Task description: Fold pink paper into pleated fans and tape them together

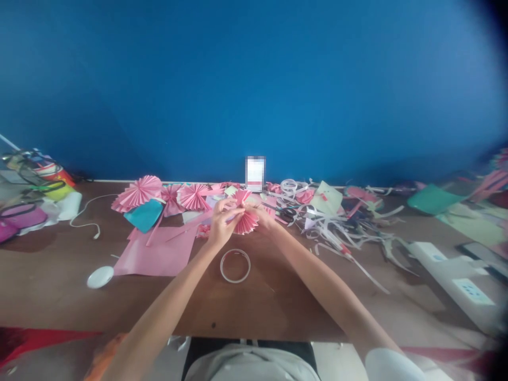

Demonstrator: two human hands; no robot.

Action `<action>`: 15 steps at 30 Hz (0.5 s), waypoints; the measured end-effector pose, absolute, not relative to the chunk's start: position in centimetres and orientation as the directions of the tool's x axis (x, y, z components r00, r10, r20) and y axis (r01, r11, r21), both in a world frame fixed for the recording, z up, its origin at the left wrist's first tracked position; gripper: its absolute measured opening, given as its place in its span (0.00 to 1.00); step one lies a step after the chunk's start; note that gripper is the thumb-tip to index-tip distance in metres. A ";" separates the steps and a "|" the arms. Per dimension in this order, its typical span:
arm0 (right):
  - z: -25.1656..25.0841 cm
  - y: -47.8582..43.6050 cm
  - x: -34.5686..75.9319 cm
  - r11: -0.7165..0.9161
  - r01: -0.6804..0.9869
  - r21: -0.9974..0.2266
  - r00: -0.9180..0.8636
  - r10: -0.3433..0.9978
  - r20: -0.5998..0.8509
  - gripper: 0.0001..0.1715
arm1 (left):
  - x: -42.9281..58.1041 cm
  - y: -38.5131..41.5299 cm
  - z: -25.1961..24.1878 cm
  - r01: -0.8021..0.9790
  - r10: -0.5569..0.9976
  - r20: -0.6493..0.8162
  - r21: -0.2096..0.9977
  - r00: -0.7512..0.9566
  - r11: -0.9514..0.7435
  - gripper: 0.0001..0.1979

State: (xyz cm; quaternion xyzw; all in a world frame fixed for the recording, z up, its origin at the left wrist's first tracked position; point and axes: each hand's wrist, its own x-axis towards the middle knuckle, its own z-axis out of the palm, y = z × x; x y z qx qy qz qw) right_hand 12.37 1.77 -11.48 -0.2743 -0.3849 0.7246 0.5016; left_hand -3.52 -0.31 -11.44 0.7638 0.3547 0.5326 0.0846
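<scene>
Between my two hands is a pleated pink paper fan, raised above the table. My left hand pinches it from the left near its middle, thumb and fingers pressed together. From the right, my right hand grips the fan, its fingers partly hidden behind the folds. Below the hands, a roll of tape or white ring lies flat on the brown table. Black-handled scissors rest just right of my right hand.
Finished-looking pink fans line the back left, near a teal paper piece and a pink sheet. White paper strips tangle at right. A phone-like screen stands against the blue wall. A power strip lies far right, a white disc left.
</scene>
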 end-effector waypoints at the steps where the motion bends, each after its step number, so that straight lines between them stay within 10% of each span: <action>1: -11.6 1.8 12.3 -0.199 -0.517 -0.832 -0.344 0.939 -0.010 0.16 | -3.5 -0.3 -11.4 0.457 0.603 0.771 0.470 0.204 -0.755 0.09; 15: -12.4 2.1 11.9 -0.196 -0.490 -0.849 -0.357 0.934 -0.009 0.30 | -3.8 -0.5 -11.7 0.510 0.642 0.750 0.495 0.157 -0.703 0.09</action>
